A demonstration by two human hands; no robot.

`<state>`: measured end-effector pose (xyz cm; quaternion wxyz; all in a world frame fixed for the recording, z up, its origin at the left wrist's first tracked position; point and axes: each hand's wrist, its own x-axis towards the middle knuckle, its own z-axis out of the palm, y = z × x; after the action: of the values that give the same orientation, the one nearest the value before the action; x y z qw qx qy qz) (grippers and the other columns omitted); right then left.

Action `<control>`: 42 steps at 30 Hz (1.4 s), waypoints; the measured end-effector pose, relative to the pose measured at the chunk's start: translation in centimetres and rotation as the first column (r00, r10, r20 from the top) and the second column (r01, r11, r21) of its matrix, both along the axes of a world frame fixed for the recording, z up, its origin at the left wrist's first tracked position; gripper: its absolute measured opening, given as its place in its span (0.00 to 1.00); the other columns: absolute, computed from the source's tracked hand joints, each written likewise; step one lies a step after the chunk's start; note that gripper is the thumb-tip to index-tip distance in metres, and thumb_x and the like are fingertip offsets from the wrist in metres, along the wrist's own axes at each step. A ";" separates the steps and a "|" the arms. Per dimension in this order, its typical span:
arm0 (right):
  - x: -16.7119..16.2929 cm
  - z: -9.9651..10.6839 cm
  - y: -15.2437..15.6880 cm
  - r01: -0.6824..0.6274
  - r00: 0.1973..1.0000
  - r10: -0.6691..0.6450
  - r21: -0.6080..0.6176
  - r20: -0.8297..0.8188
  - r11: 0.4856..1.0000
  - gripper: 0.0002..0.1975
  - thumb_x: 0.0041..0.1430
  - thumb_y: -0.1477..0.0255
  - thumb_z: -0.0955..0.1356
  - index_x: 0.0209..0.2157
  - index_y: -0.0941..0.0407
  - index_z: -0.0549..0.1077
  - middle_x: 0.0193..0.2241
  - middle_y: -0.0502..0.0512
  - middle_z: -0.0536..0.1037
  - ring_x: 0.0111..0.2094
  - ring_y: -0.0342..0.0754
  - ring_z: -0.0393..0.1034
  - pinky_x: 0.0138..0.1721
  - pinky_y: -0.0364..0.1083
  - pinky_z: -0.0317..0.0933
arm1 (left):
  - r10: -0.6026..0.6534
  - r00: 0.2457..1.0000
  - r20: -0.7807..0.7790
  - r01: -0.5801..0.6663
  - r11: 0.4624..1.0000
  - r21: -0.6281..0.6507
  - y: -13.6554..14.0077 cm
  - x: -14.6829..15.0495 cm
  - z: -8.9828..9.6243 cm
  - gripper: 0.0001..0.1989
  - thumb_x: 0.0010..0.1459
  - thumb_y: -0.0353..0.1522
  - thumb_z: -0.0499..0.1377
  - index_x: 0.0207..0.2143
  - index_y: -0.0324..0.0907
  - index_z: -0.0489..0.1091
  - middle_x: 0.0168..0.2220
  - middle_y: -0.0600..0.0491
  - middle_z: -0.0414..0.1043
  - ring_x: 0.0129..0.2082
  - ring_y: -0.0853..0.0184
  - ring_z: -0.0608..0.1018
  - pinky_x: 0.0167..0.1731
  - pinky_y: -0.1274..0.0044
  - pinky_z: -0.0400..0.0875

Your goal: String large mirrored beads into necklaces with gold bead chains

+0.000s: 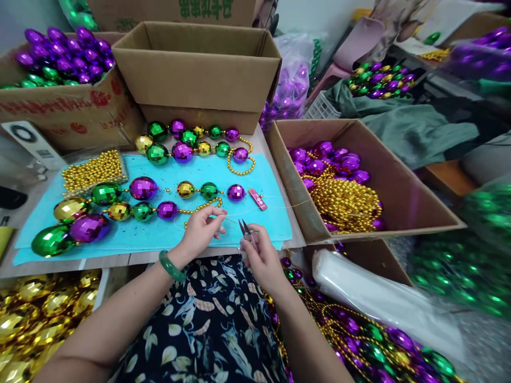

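Just below the center of the frame, a person's left hand (202, 229) pinches a thin thread (232, 220) between thumb and fingers while the right hand (259, 256) grips dark-tipped snips (245, 228), as a beaded strand (167, 210) in purple, green and gold stretches across blue cloth (259, 170) at center left.

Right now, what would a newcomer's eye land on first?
Probably the large shiny beads in purple, green and gold at the left of the blue sheet. Next, perhaps, the thick bundle of gold chains in the open box at right. The dark-tipped snips in the right hand are subtler.
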<state>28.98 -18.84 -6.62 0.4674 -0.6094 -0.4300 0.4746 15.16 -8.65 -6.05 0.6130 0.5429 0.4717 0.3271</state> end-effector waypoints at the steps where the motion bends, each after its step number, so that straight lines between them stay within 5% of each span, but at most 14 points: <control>1: -0.5 0.0 0.2 0.049 0.998 -0.050 -0.013 -0.046 0.999 0.15 0.57 0.62 0.65 0.44 0.51 0.64 0.25 0.47 0.67 0.21 0.41 0.59 0.23 0.42 0.53 | 0.002 1.000 0.008 -0.002 1.000 -0.003 -0.2 0.1 0.0 0.13 0.50 0.39 0.60 0.30 0.37 0.69 0.42 0.46 0.72 0.21 0.75 0.74 0.16 0.82 0.68; 5: -1.9 0.2 0.9 0.133 0.945 -0.178 -0.175 -0.274 0.976 0.20 0.53 0.54 0.65 0.37 0.55 0.71 0.20 0.45 0.60 0.18 0.38 0.48 0.17 0.41 0.43 | 0.039 0.999 0.016 -0.039 0.999 0.008 -0.6 0.4 -0.1 0.12 0.50 0.39 0.60 0.30 0.37 0.71 0.37 0.48 0.75 0.22 0.74 0.74 0.18 0.81 0.70; 11: -2.3 0.3 1.8 0.073 0.860 -0.242 -0.361 -0.449 0.930 0.23 0.48 0.50 0.66 0.32 0.57 0.71 0.19 0.44 0.60 0.15 0.34 0.45 0.14 0.38 0.31 | 0.039 0.998 -0.058 -0.034 0.996 0.087 -1.0 0.4 -0.4 0.11 0.52 0.38 0.59 0.30 0.38 0.73 0.27 0.52 0.74 0.22 0.72 0.72 0.21 0.80 0.69; 20: -2.7 -1.3 2.6 0.080 0.792 -0.276 -0.354 -0.544 0.932 0.22 0.43 0.52 0.70 0.31 0.57 0.71 0.16 0.41 0.59 0.13 0.33 0.43 0.13 0.37 0.32 | -0.009 0.987 -0.162 0.031 0.991 0.130 -0.9 0.0 -1.5 0.11 0.53 0.37 0.58 0.28 0.39 0.74 0.25 0.53 0.74 0.23 0.71 0.72 0.23 0.80 0.67; 30: -2.4 -2.3 3.2 0.092 0.809 -0.288 -0.373 -0.512 0.923 0.20 0.43 0.54 0.70 0.27 0.58 0.70 0.15 0.41 0.57 0.13 0.33 0.41 0.14 0.39 0.29 | -0.014 0.959 -0.283 0.069 0.980 0.185 -0.3 0.0 -1.9 0.10 0.53 0.37 0.57 0.27 0.40 0.73 0.21 0.56 0.70 0.22 0.71 0.70 0.25 0.79 0.64; 42: -2.4 -2.5 3.6 0.087 0.838 -0.272 -0.377 -0.473 0.922 0.20 0.43 0.54 0.70 0.25 0.58 0.70 0.14 0.41 0.56 0.13 0.33 0.41 0.15 0.39 0.29 | -0.055 0.925 -0.375 0.193 0.921 0.340 -0.1 -0.1 -1.8 0.08 0.56 0.31 0.54 0.26 0.41 0.70 0.28 0.54 0.73 0.29 0.69 0.72 0.31 0.78 0.63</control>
<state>26.55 -15.25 -9.16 0.4957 -0.5691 -0.1403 0.6408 15.06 -8.72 -7.82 0.4230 0.7283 0.4691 0.2657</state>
